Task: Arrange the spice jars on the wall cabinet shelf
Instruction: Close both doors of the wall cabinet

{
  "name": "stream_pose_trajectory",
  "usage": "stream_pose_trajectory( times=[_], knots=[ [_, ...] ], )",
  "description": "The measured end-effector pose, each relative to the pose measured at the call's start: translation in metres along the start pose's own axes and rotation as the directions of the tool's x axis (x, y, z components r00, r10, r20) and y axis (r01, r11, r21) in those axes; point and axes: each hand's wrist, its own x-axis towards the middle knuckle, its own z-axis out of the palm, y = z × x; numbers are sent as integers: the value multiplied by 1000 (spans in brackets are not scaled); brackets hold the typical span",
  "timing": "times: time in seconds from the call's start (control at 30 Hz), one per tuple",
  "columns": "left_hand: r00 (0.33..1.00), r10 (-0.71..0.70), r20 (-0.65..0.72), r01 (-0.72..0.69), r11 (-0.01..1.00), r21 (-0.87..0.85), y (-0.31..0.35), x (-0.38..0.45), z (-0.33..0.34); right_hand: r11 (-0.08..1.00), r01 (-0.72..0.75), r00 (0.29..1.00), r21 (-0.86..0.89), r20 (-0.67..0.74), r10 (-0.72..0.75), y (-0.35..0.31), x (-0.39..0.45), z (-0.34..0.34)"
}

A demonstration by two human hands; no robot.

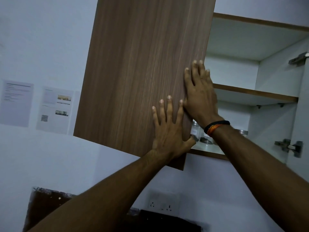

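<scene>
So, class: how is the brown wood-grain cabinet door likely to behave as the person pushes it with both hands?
The brown wood-grain cabinet door looks like a flat rigid panel, so it probably swings as one piece without flexing. The left hand and right hand press near its free edge, so it likely turns easily. Its smooth face may let flat palms slip.

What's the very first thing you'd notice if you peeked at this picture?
The big brown wood-grain cabinet door fills the middle, with the left hand and right hand pressed flat on it near its right edge. Behind the right wrist, with its black and orange wristbands, clear glass spice jars peek out from the white cabinet's bottom shelf.
</scene>
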Motion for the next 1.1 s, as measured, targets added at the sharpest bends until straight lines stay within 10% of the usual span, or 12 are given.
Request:
stream_pose_trajectory(
  times=[1.1],
  knots=[
    [995, 101, 26, -104, 986, 133, -45, 35, 108, 984, 56, 995, 169, 71, -68, 30, 7, 118]
  ],
)
